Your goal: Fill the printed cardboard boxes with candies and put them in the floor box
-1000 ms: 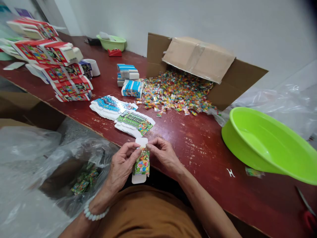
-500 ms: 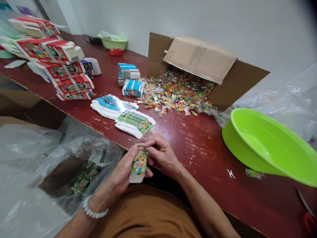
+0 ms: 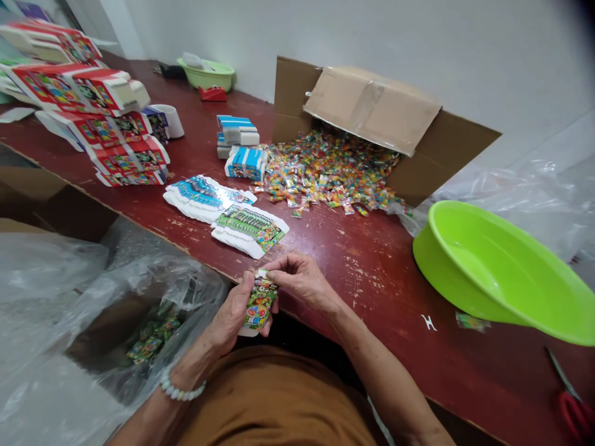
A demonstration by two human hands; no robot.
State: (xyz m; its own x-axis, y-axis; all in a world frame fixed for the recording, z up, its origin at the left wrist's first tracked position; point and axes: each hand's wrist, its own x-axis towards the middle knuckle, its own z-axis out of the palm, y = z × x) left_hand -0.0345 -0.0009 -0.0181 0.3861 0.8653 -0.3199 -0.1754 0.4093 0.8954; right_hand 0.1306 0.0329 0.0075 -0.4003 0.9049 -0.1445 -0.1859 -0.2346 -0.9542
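The left hand (image 3: 231,316) has a clenched grip round a small green printed carton (image 3: 259,303), which sits just over the near edge of the red bench (image 3: 372,272). Its long axis runs near to far, tilted slightly, and the left hand cradles its body. The right hand (image 3: 302,279) reaches in from the right, its grip pinching the white top flap (image 3: 263,273) (a very small tab for such a job). To the left, green packets (image 3: 151,341) lie in a plastic-lined box (image 3: 93,310). Farther along the bench lie flat green blanks (image 3: 248,230) and blue blanks (image 3: 204,198), then a heap of wrapped sweets (image 3: 325,173) spilling from a tipped cardboard box (image 3: 372,118).
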